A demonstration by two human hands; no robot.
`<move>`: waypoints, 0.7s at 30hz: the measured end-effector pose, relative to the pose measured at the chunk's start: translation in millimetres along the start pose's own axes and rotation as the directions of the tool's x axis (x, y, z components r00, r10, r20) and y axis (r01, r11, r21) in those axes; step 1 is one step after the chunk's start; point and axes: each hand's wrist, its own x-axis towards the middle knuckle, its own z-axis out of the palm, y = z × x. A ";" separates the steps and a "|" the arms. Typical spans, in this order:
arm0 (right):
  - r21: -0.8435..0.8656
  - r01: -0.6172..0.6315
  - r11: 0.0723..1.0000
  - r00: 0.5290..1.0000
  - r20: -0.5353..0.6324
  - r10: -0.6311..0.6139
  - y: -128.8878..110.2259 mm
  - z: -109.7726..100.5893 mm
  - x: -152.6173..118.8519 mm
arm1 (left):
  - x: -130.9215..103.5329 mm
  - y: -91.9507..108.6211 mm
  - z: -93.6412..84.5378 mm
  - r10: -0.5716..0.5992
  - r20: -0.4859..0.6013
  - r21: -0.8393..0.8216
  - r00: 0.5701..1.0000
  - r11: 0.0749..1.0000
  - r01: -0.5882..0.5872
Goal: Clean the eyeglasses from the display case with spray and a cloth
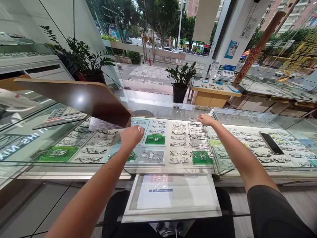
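Over the glass display counter point(146, 169), my left hand point(133, 136) is closed with something small and pale at its fingers, too small to name. It is beside the lower right end of a tilted wooden board point(81, 96). My right hand point(205, 119) is near the counter's far edge, its fingers pressed together at a thin pair of glasses point(194, 119); whether it grips them is unclear. A small white-capped bottle point(211, 112) stands just behind that hand. Rows of glasses point(178, 144) lie under the glass between my hands.
A black phone point(271, 143) lies on the counter at the right, a calculator point(64, 115) at the left. An open drawer point(173, 216) juts out toward me. Potted plants point(180, 82) stand beyond the counter, by the window.
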 end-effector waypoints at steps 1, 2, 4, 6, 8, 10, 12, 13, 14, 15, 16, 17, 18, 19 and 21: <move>0.004 -0.004 1.000 1.000 -0.004 0.004 -1.1 -1.1 -3.5 | 0.1 0.1 -0.2 -0.004 0.003 0.000 1.000 1.000 0.004; 0.009 -0.008 1.000 1.000 -0.010 0.008 -2.8 -2.5 -7.3 | 0.2 0.2 -0.4 -0.007 0.005 0.001 1.000 1.000 0.007; 0.022 -0.011 1.000 1.000 -0.026 0.011 -7.6 -7.1 -16.1 | 0.4 0.3 -0.6 -0.009 0.010 0.004 1.000 1.000 0.009; 0.041 -0.002 0.999 0.999 -0.047 0.004 -14.8 -14.2 -26.0 | 0.2 0.3 -0.6 -0.009 0.010 0.006 1.000 1.000 0.009; 0.064 0.015 0.998 0.997 -0.074 -0.010 -25.4 -24.0 -39.0 | -0.2 0.4 -0.6 -0.009 0.005 0.003 1.000 1.000 0.009; 0.088 0.042 0.995 0.993 -0.111 -0.032 -42.3 -35.1 -58.8 | -0.9 0.7 -0.6 -0.008 -0.001 -0.004 1.000 1.000 0.008; 0.118 0.098 0.988 0.985 -0.152 -0.080 -68.0 -44.2 -89.5 | -1.6 1.1 -0.6 -0.005 -0.004 -0.011 1.000 1.000 0.005; 0.139 0.152 0.978 0.977 -0.173 -0.127 -84.1 -46.2 -109.2 | -2.0 1.3 -0.6 -0.004 -0.005 -0.013 1.000 1.000 0.004; 0.200 0.252 0.947 0.957 -0.199 -0.212 -101.8 -45.4 -131.3 | -2.3 1.6 -0.6 -0.004 -0.006 -0.012 1.000 1.000 0.004; 0.263 0.340 0.903 0.936 -0.185 -0.299 -120.4 -41.3 -154.6 | -2.7 1.9 -0.4 -0.004 -0.007 -0.009 1.000 1.000 0.004; 0.317 0.412 0.854 0.911 -0.138 -0.388 -138.9 -33.1 -177.9 | -3.0 2.2 -0.1 -0.003 -0.007 -0.007 1.000 1.000 0.003; 0.346 0.465 0.815 0.879 -0.070 -0.471 -156.1 -20.6 -199.7 | -3.4 2.5 0.2 -0.003 -0.009 -0.006 1.000 1.000 0.003; 0.361 0.520 0.774 0.829 0.006 -0.560 -171.2 -4.0 -218.6 | -3.7 2.8 0.6 -0.005 -0.012 -0.008 1.000 1.000 0.005; 0.358 0.569 0.740 0.773 0.074 -0.630 -183.3 16.2 -233.4 | -4.0 3.1 1.1 -0.007 -0.016 -0.010 1.000 1.000 0.007; 0.322 0.608 0.726 0.711 0.188 -0.678 -197.0 63.4 -248.1 | -4.7 3.9 1.7 -0.013 -0.021 -0.014 1.000 1.000 0.012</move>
